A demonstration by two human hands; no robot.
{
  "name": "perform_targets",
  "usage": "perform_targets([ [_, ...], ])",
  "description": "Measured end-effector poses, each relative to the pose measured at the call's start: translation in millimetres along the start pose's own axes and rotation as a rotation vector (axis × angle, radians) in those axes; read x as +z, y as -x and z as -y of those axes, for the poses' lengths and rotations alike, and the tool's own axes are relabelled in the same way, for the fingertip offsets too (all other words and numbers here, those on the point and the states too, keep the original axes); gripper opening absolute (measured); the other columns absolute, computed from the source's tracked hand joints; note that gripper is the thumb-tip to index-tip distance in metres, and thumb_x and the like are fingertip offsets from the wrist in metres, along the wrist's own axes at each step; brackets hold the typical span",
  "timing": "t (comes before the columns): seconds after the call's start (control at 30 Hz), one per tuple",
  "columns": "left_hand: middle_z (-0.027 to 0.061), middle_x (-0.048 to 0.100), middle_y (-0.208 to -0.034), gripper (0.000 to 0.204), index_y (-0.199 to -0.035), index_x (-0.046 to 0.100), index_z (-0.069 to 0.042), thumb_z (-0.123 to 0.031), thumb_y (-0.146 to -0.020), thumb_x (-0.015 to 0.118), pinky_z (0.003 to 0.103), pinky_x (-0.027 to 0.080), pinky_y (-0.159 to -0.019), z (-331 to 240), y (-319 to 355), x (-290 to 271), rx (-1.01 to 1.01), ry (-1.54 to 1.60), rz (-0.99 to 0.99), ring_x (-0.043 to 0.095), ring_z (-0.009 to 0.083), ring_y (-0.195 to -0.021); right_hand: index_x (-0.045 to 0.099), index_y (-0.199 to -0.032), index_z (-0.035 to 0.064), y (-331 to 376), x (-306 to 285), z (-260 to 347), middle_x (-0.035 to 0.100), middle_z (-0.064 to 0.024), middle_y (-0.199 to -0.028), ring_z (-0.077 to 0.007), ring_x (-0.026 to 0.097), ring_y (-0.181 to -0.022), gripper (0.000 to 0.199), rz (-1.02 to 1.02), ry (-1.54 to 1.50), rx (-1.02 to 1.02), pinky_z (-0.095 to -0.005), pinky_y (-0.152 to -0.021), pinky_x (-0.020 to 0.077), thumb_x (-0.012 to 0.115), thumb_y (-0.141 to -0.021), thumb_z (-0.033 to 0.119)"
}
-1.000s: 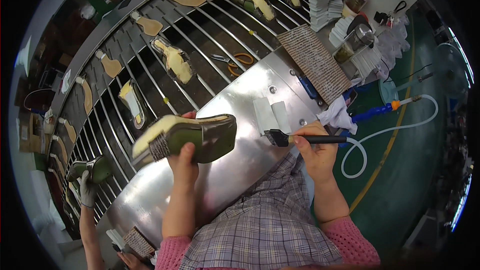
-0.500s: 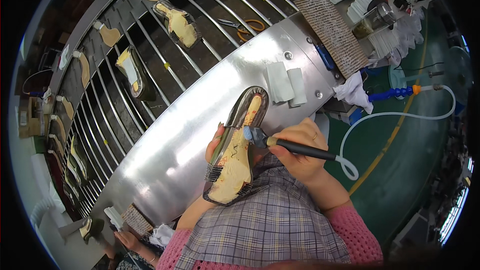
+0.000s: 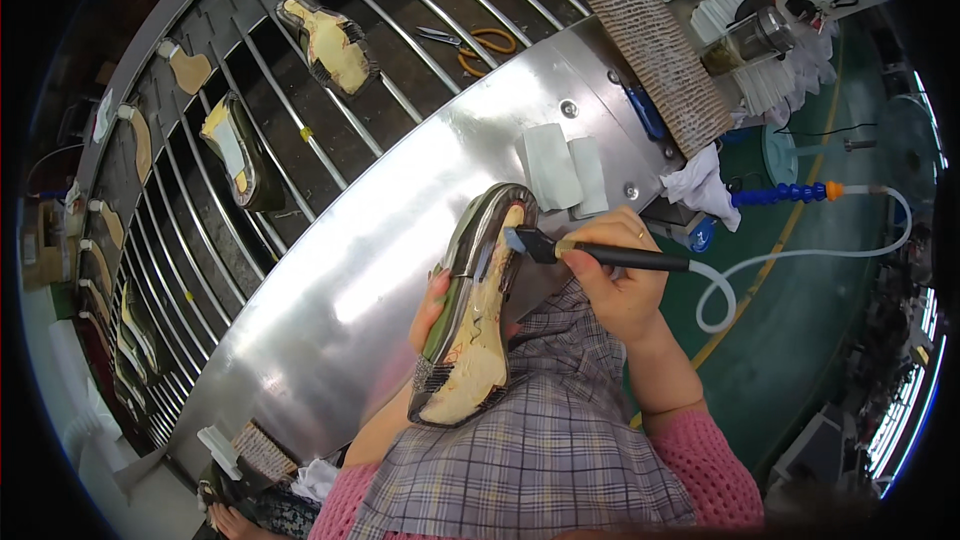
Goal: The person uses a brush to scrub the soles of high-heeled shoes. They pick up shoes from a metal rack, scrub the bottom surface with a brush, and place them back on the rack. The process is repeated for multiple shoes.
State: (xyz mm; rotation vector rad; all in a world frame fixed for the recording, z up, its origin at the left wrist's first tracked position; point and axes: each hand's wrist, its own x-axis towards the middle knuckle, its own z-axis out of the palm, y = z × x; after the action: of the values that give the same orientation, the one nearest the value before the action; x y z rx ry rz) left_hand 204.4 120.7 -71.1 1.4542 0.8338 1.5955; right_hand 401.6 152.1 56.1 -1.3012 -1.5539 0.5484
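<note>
A dark green shoe upper (image 3: pixel 478 330), stretched over a form with its pale sole side up, lies tilted above my apron. My left hand (image 3: pixel 430 312) wraps round its left side, with some fingers hidden underneath. My right hand (image 3: pixel 625 290) is closed round the black handle of a brush (image 3: pixel 650 260). The blue-grey bristles touch the sole side near the narrow heel end. A translucent hose (image 3: pixel 840 254) runs from the handle's end in a loop off to the right. Pleated dark edges show round the wide toe end.
A curved metal bench (image 3: pixel 330 320) carries folded white cloths (image 3: pixel 550 168). Beyond it, a rod conveyor (image 3: pixel 345 120) bears several shoes, tan insoles and orange-handled scissors (image 3: pixel 492 40). Corrugated cardboard (image 3: pixel 665 70) and a glass jar (image 3: pixel 748 38) stand right. Another person's hand (image 3: pixel 235 524) shows lower left.
The brush has moved up along the sole toward the heel end. My left hand has tilted the shoe, showing more of its green side. The conveyor's shoes appear shifted left.
</note>
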Motion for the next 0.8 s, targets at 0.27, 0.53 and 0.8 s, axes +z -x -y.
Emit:
perform_targets([
  [0.27, 0.0142, 0.039, -0.143, 0.082, -0.141, 0.024, -0.007, -0.038, -0.082, 0.071, 0.040, 0.028, -0.113, -13.3, 7.5, -8.3, 0.092, -0.564, 0.204, 0.039, 0.0310, -0.132, 0.065, -0.093, 0.0062, -5.1, 5.0, -6.6, 0.066, -0.0058, -0.086, -0.0223, 0.058, -0.071, 0.024, -0.078, 0.158, -0.163, -0.0307, -0.061, 0.0465, 0.079, -0.075, 0.014],
  [0.53, 0.0249, 0.046, -0.131, 0.089, -0.131, 0.026, -0.005, -0.026, -0.069, 0.086, 0.046, 0.036, -0.109, -16.0, 5.7, 4.1, 0.156, -0.515, 0.033, 0.051, 0.0349, -0.123, 0.065, -0.091, 0.0067, -2.8, 0.1, -1.8, 0.066, -0.0046, -0.086, -0.0225, 0.060, -0.071, 0.026, 0.018, 0.160, -0.151, -0.0306, -0.062, 0.0485, 0.081, -0.072, 0.015],
  [0.8, 0.0077, 0.046, -0.139, 0.080, -0.143, 0.026, -0.003, -0.051, -0.088, 0.061, 0.038, 0.031, -0.113, -6.5, 13.8, 2.9, 0.109, -0.723, 0.144, 0.043, 0.0290, -0.130, 0.066, -0.091, 0.0069, -6.7, -11.0, 8.9, 0.065, -0.0045, -0.085, -0.0226, 0.061, -0.070, 0.024, 0.211, 0.049, -0.129, -0.0310, -0.062, 0.0473, 0.080, -0.073, 0.013],
])
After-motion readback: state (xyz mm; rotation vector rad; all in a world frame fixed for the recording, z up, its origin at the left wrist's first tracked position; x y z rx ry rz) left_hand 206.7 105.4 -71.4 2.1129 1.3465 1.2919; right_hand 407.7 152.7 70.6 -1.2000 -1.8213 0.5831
